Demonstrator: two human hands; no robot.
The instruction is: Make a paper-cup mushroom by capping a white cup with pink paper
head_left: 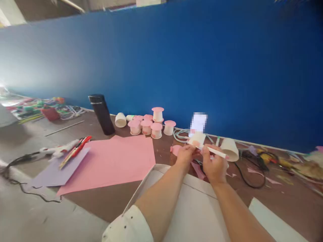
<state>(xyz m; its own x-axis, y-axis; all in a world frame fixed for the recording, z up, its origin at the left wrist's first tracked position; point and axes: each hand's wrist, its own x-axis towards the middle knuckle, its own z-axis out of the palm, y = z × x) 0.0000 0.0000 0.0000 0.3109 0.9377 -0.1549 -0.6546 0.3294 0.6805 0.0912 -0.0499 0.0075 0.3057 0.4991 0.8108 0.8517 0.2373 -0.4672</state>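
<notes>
My left hand (pixel 186 155) is closed on a white paper cup (pixel 197 138) that bears a pink patch on its side. A white marker pen (pixel 216 152) lies in the grip of my right hand (pixel 214 164), its tip end close to the cup. Just left of my left hand is a pink paper piece (pixel 175 150). Behind my right hand another white paper cup (pixel 229 149) rests on its side. Several cups with pink paper discs (pixel 156 129) stand together farther back, one stacked on top.
Pink sheets (pixel 113 161) and a purple sheet (pixel 63 168) cover the left of the table, with a red cutter (pixel 78 148) and a white glue gun (pixel 59 150) on top. A black bottle (pixel 102 114) stands behind them. Cables and paper scraps (pixel 263 174) lie at right.
</notes>
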